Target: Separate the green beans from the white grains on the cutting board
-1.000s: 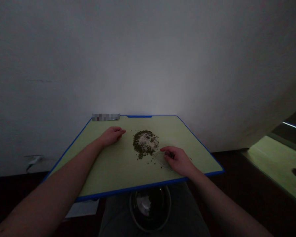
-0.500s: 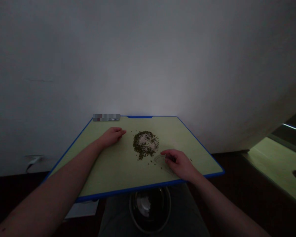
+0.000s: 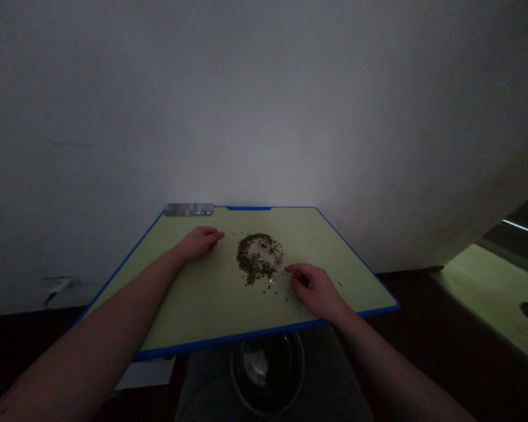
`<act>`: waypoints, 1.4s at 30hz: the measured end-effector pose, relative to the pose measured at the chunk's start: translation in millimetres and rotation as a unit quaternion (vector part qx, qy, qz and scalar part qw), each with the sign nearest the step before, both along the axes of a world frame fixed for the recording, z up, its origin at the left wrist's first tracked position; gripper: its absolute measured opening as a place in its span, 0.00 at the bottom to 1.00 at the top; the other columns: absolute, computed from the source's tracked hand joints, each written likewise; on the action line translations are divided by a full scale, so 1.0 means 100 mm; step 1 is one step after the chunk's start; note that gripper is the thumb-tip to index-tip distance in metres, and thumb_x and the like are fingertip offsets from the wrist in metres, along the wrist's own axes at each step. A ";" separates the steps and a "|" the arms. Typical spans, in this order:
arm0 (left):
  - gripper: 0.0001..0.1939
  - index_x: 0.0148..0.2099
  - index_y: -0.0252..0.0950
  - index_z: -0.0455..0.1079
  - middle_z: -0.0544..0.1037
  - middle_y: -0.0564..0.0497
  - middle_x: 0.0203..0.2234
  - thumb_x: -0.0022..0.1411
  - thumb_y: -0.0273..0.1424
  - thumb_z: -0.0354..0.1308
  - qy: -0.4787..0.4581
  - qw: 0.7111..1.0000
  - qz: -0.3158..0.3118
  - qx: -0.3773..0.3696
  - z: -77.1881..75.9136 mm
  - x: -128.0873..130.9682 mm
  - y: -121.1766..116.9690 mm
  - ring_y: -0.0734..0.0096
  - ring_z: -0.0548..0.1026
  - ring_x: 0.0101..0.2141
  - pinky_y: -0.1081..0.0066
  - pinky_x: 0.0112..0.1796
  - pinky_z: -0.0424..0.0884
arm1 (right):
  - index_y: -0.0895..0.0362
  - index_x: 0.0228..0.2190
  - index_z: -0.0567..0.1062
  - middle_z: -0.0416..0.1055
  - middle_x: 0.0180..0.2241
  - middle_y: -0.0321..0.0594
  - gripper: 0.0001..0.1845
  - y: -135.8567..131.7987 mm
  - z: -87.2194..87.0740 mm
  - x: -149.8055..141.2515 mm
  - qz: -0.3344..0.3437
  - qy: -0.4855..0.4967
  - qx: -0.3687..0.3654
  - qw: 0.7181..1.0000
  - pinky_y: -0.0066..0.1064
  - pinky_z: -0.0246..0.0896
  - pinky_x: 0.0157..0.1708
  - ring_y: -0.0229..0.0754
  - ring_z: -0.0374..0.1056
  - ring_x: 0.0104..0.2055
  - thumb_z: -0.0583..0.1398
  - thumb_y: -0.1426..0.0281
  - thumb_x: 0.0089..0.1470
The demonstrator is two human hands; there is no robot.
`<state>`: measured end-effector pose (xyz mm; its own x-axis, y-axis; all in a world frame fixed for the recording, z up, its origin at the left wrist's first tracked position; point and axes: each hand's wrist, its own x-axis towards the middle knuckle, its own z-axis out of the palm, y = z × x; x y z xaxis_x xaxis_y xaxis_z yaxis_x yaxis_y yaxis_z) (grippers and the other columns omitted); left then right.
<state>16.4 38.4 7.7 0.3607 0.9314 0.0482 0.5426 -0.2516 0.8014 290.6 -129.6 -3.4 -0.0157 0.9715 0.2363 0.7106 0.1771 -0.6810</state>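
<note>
My right hand [image 3: 314, 288] is curled around the edge of a clear, thin-rimmed dish or lid [image 3: 279, 283], tilted low over the board; its exact kind is hard to make out. The dish's rim reaches the near right side of a pile of small green beans [image 3: 250, 271] with pale, rice-like grains [image 3: 261, 251] on top. Left of the pile, my left hand [image 3: 200, 241] rests on the board with its fingers curled together, and nothing shows in them. Both lie over a pale yellow-green tabletop [image 3: 193, 310] with a blue edge.
Below the table's near edge, a round shiny bowl [image 3: 268, 404] sits on my lap. A blurred-out strip [image 3: 188, 209] lies at the far left corner. Behind stands a white wall [image 3: 264, 117]. A few stray beans [image 3: 286, 299] lie near the dish.
My right hand and the clear dish have shifted slightly left and away from me, closer to the pile. My left hand stays put.
</note>
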 end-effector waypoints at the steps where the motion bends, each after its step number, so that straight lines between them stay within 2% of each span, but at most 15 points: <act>1: 0.20 0.19 0.36 0.58 0.60 0.57 0.12 0.51 0.47 0.50 0.000 1.000 0.000 -0.001 0.00 0.00 0.00 0.77 0.57 0.15 0.73 0.20 0.53 | 0.59 0.40 0.74 0.67 0.23 0.35 0.17 0.01 0.00 -0.02 0.003 -0.001 0.004 1.000 0.26 0.54 0.24 0.35 0.60 0.23 0.54 0.74 0.47; 6: 0.20 0.19 0.36 0.58 0.59 0.58 0.11 0.51 0.47 0.50 0.001 1.000 0.000 -0.009 0.01 0.01 -0.01 0.77 0.57 0.15 0.73 0.20 0.53 | 0.59 0.39 0.74 0.67 0.21 0.34 0.17 0.03 0.00 -0.04 -0.025 -0.014 -0.001 1.000 0.26 0.53 0.23 0.34 0.58 0.21 0.53 0.75 0.46; 11: 0.20 0.19 0.36 0.59 0.60 0.57 0.11 0.51 0.47 0.51 -0.003 1.000 0.005 -0.001 0.01 0.01 -0.01 0.77 0.57 0.15 0.73 0.19 0.53 | 0.59 0.38 0.74 0.67 0.22 0.35 0.17 0.01 -0.02 0.19 -0.058 -0.020 -0.007 0.998 0.27 0.54 0.23 0.35 0.60 0.22 0.53 0.73 0.46; 15: 0.20 0.19 0.36 0.59 0.60 0.57 0.11 0.51 0.47 0.51 0.002 1.000 0.004 -0.003 0.01 0.00 0.00 0.77 0.57 0.15 0.73 0.19 0.53 | 0.60 0.39 0.73 0.67 0.23 0.35 0.17 0.00 -0.06 0.29 -0.064 0.013 0.000 0.998 0.27 0.55 0.23 0.36 0.60 0.22 0.53 0.70 0.47; 24: 0.21 0.19 0.36 0.58 0.59 0.58 0.11 0.51 0.48 0.50 0.004 1.000 0.003 -0.005 0.00 0.01 -0.01 0.77 0.57 0.14 0.73 0.19 0.52 | 0.60 0.39 0.74 0.67 0.21 0.35 0.17 0.02 0.04 0.01 -0.032 -0.010 -0.004 0.999 0.27 0.54 0.24 0.35 0.60 0.22 0.54 0.73 0.46; 33: 0.20 0.19 0.37 0.58 0.59 0.58 0.11 0.52 0.47 0.50 0.007 1.000 0.007 -0.010 -0.01 0.00 0.00 0.77 0.57 0.14 0.73 0.19 0.54 | 0.60 0.39 0.74 0.68 0.23 0.36 0.18 0.05 -0.01 0.22 -0.082 -0.011 -0.002 0.997 0.28 0.55 0.24 0.36 0.61 0.23 0.53 0.72 0.46; 42: 0.21 0.20 0.36 0.58 0.60 0.57 0.12 0.52 0.49 0.49 0.006 1.000 -0.006 0.004 -0.04 -0.01 0.02 0.77 0.58 0.15 0.73 0.20 0.54 | 0.61 0.41 0.74 0.68 0.22 0.36 0.18 0.06 -0.01 0.06 -0.058 -0.025 0.012 0.998 0.28 0.55 0.26 0.36 0.62 0.23 0.53 0.72 0.47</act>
